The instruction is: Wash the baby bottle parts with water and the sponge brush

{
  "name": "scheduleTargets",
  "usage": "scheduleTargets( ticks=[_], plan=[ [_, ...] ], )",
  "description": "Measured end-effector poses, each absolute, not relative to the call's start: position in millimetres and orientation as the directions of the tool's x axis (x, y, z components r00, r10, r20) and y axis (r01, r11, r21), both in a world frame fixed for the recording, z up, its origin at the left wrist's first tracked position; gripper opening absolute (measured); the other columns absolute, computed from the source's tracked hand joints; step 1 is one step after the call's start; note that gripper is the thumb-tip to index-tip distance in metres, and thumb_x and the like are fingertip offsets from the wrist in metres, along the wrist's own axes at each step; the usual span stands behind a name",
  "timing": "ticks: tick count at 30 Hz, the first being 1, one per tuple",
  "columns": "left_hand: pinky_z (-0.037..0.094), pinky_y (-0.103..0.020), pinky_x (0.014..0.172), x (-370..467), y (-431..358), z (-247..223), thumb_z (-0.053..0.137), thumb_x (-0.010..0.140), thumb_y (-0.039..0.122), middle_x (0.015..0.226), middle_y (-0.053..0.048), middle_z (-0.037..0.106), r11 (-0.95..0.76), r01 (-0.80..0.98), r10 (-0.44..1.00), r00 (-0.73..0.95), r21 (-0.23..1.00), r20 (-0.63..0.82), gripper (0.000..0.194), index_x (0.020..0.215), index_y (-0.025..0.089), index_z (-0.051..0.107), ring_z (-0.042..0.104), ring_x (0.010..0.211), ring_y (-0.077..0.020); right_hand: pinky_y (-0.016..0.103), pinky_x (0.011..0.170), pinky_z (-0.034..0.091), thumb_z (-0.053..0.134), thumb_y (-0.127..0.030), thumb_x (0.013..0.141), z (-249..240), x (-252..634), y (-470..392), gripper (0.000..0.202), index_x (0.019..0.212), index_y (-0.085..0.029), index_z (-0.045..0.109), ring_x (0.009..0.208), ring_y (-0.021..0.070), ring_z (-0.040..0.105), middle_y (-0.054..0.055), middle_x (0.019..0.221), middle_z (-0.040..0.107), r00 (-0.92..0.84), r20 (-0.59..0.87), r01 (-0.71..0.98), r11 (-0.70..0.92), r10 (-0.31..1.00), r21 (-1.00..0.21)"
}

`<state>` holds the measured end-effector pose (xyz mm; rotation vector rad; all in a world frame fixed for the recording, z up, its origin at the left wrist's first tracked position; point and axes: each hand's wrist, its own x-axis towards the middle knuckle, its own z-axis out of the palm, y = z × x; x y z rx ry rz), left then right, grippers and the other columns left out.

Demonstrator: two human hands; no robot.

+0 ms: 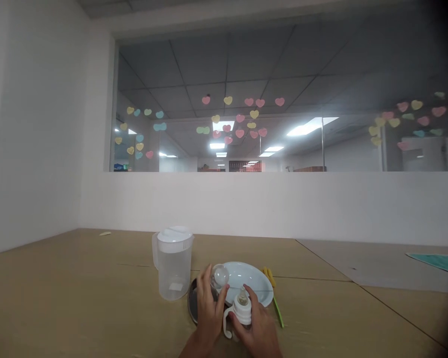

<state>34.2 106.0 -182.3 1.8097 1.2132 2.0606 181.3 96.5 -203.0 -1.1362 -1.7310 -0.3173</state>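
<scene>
Our right hand grips the handled baby bottle, nipple upward; our left hand holds the clear domed cap near the pale oval dish.

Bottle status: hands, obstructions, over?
Left hand holds clear cap; right hand grips bottle. Teat uncovered, pointing up. White dish close beyond.

This looks like an office or similar indoor workplace. White walls rise at the table's far edge and meet near its far left corner; above, a wide interior window carries heart-shaped stickers and shows gridded ceiling panels and rectangular lights.
</scene>
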Motion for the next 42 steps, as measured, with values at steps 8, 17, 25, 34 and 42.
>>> scheduleTargets(
  ticks=[8, 17, 25, 34, 42],
  plan=[
    [0.032, -0.042, 0.107, 30.7, 124.5, -190.8, 0.049, 0.086, 0.038, 0.128, -0.009, 0.055, -0.629, 0.353, 0.743, 0.011, 0.693, 0.669, 0.039, 0.121, 0.021, 0.053, 0.047, 0.122, -0.0231, 0.037, 0.063, 0.056, 0.053, -0.049, 0.08, -203.1, 182.6, 97.8, 0.056, 0.124, -0.016, 0.05, 0.077, 0.0264, 0.069, 0.01, 0.089, 0.072, -0.068, 0.858, 0.832, 0.504, 0.509, -0.232],
    [0.026, -0.044, 0.112, 23.7, 128.2, -186.5, 0.044, 0.089, 0.05, 0.143, -0.008, 0.042, -0.686, 0.363, 0.725, 0.266, 0.63, 0.636, 0.046, 0.127, 0.026, 0.054, 0.035, 0.133, -0.024, 0.037, 0.064, 0.055, 0.053, -0.047, 0.08, -205.1, 183.2, 99.9, 0.053, 0.122, -0.014, 0.051, 0.076, 0.0263, 0.069, 0.011, 0.09, 0.072, -0.087, 0.867, 0.837, 0.507, 0.491, -0.204],
    [0.025, -0.039, 0.113, 20.6, 118.0, -182.5, 0.038, 0.092, 0.046, 0.149, -0.007, 0.032, -0.695, 0.384, 0.718, 0.333, 0.607, 0.611, 0.049, 0.135, 0.026, 0.045, 0.029, 0.138, -0.0216, 0.035, 0.062, 0.055, 0.053, -0.047, 0.08, -203.0, 185.5, 99.1, 0.051, 0.12, -0.015, 0.052, 0.074, 0.0245, 0.068, 0.01, 0.088, 0.071, -0.091, 0.877, 0.822, 0.533, 0.472, -0.201],
    [0.033, -0.043, 0.109, 27.3, 122.2, -197.7, 0.038, 0.093, 0.034, 0.111, -0.007, 0.067, -0.737, 0.418, 0.667, 0.324, 0.532, 0.671, 0.033, 0.107, 0.025, 0.066, 0.056, 0.112, -0.0219, 0.035, 0.063, 0.055, 0.053, -0.046, 0.08, -205.5, 187.6, 101.1, 0.051, 0.12, -0.015, 0.051, 0.077, 0.0251, 0.068, 0.011, 0.089, 0.071, -0.103, 0.85, 0.825, 0.522, 0.516, -0.217],
    [0.043, -0.039, 0.099, 30.0, 103.4, -185.5, 0.039, 0.091, 0.044, 0.113, -0.01, 0.065, -0.68, 0.256, 0.723, 0.075, 0.687, 0.687, 0.04, 0.111, 0.019, 0.063, 0.058, 0.108, -0.0225, 0.035, 0.062, 0.055, 0.052, -0.046, 0.081, -207.3, 186.2, 102.3, 0.05, 0.119, -0.013, 0.05, 0.074, 0.0251, 0.068, 0.011, 0.087, 0.071, -0.088, 0.875, 0.835, 0.514, 0.476, -0.196]
  ],
)
